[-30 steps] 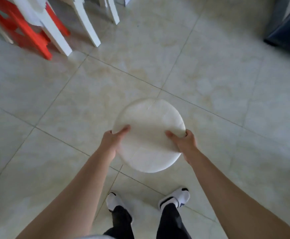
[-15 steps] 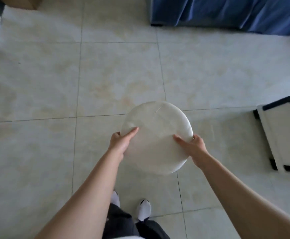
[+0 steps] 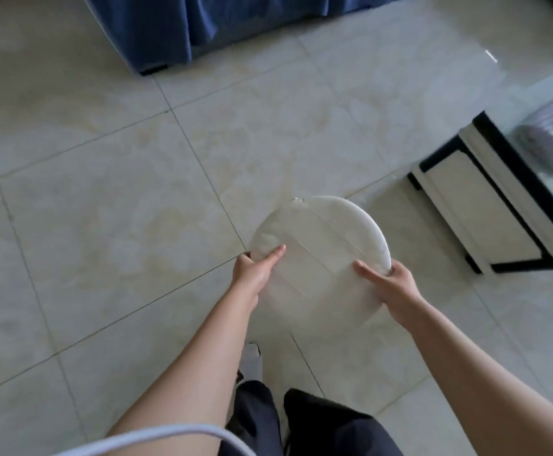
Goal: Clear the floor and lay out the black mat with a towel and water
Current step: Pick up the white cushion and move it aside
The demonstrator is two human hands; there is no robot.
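Two hands held a round white cushion above the tiled floor: the left hand gripped its left rim, the right hand its right rim. A blue sofa stood beyond. A low table bounded the right, while open tiles lay leftward.

No readable writing anywhere. No label, brand or number legible on the round white cushion.

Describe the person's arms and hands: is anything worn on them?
The left forearm and right forearm are bare, no sleeve in view. The left hand and right hand show no glove, ring or watch. Below, dark trousers show.
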